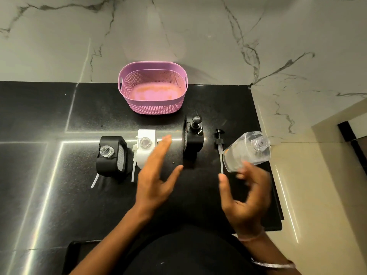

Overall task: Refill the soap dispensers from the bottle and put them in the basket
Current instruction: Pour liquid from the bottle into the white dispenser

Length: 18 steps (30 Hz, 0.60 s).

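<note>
On the black polished stone counter point(59, 120) stand three soap dispensers in a row; the black square dispenser at left point(111, 155) and the white square dispenser point(146, 147) have open necks, with white pump tubes lying beside them; the black dispenser with a fitted pump point(193, 135) stands right of these. The lilac perforated plastic basket point(153, 87) sits behind, well apart, holding nothing. The clear plastic refill bottle point(247, 150) stands uncapped at the right edge; its black pump head with a clear tube point(220, 147) lies just beside it. The left hand point(156, 173) hovers flat, fingers straight, near the white dispenser; the right hand point(245, 197) is blurred, fingers loosely spread near the bottle's base, gripping nothing.
</note>
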Available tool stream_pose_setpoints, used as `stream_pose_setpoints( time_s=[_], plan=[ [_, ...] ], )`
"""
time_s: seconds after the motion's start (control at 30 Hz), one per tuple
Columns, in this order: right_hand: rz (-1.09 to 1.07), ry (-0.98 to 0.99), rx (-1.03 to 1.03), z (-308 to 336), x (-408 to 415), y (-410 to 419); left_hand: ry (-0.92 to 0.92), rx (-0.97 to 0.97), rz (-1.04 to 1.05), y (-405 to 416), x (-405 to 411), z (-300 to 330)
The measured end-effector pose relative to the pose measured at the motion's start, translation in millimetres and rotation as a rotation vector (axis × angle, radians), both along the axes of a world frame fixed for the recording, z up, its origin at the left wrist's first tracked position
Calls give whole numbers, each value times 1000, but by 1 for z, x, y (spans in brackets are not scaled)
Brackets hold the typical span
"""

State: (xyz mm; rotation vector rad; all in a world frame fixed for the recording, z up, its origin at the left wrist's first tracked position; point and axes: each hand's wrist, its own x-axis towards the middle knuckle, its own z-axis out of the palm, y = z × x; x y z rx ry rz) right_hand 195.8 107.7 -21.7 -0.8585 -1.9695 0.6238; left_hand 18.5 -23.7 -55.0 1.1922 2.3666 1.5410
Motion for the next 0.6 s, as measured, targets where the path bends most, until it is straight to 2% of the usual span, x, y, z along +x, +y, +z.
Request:
stream_pose_setpoints(
  time_s=[0.07, 0.13, 0.2, 0.3, 0.6],
  plan=[
    [-201, 36, 2, -12, 17, 15, 124, 25, 123, -18, -8, -1],
    [-268, 64, -174, -35, 19, 31, 113, 1, 242, -26, -20, -9],
    [-219, 95, -337, -51, 10, 43, 37, -21, 303, -28, -29, -14],
    [-109, 161, -463, -63, -9, 54, -45, 7, 332, -25, -36, -20],
    [-116, 135, -443, -57, -17, 65, -380, 13, 356, -24, -22, -28]
  ],
)
